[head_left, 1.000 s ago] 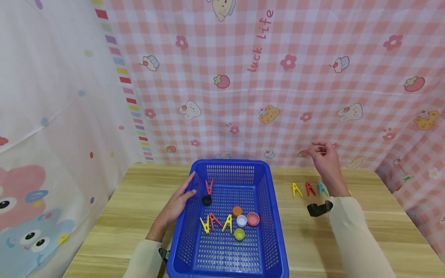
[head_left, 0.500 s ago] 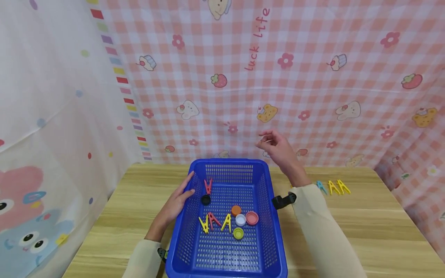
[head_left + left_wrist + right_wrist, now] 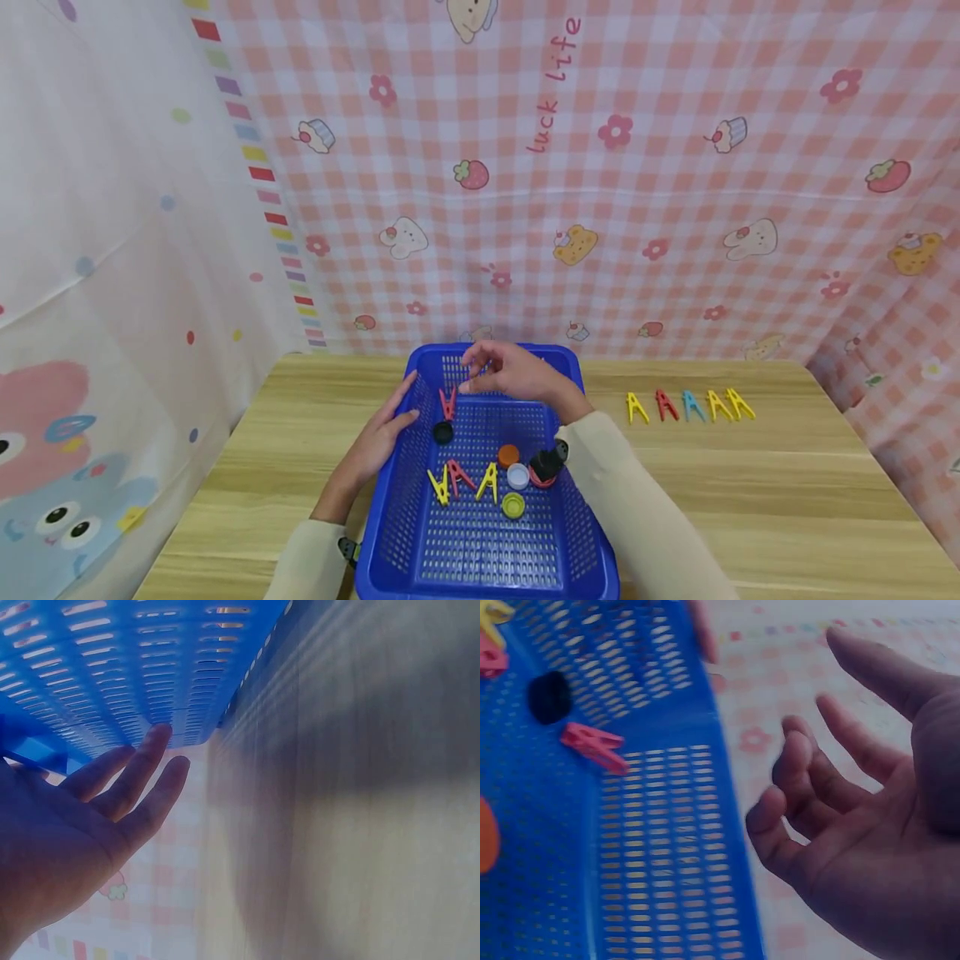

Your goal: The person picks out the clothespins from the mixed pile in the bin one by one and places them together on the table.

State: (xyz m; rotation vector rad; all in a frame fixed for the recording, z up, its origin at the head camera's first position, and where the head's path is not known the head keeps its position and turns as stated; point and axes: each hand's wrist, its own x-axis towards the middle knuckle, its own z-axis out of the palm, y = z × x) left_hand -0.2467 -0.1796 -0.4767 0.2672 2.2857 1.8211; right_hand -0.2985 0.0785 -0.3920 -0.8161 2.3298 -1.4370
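My left hand rests along the left rim of a blue plastic basket, its fingers mostly straight against the outer wall. Over the far part of the basket hovers my right hand, holding nothing, with fingers loosely bent. Below its fingertips stands a pink clothespin, beside a black bottle cap. Farther forward lie a yellow clothespin, a red clothespin and another yellow clothespin. Near them are an orange cap, a white cap and a yellow-green cap. My right wrist camera partly covers a pink cap.
On the wooden table, right of the basket, a row of clothespins holds a yellow one, a red one, a blue one and more yellow ones. A checked curtain hangs behind.
My right hand has moved left from above the clothespin row, past the basket's right rim, and lowered over its far end. The left hand has stayed at the rim.
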